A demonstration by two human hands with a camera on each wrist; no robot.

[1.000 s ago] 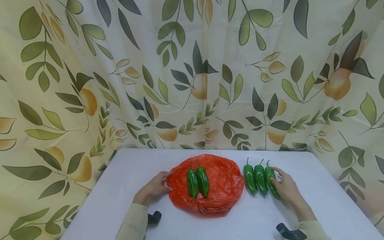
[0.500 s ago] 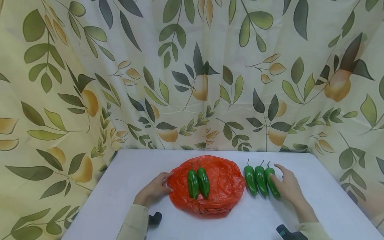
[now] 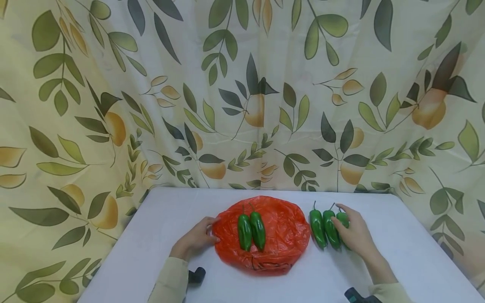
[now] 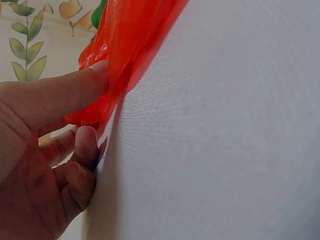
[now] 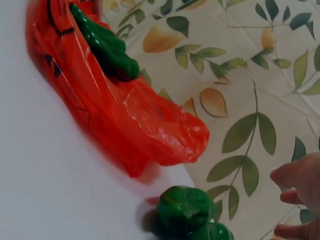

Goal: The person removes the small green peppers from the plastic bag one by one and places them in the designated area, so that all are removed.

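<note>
A crumpled red plastic bag (image 3: 286, 227) lies flat on the table, with two green peppers (image 3: 244, 232) side by side on its left half. My left hand (image 3: 195, 240) pinches the bag's left edge; the left wrist view shows the thumb (image 4: 80, 92) on the red plastic and the other fingers curled below. Right of the bag, three peppers stand in a row: a left one (image 3: 317, 229), a middle one (image 3: 331, 230) and a right one (image 3: 342, 219). My right hand (image 3: 356, 233), thumb and fingers spread, hovers over the right one and partly covers it. In the right wrist view its fingers (image 5: 292, 172) hold nothing.
The white table (image 3: 159, 210) ends at a back edge, with a leaf-and-fruit patterned curtain (image 3: 242, 97) behind it. Dark wrist devices sit by both sleeves, one near the left cuff (image 3: 197, 275) and one near the right (image 3: 358, 296).
My right hand has left the outer side of the right pepper and shifted left over it, toward the middle one. My left hand stays on the bag's edge. The peppers have not visibly moved.
</note>
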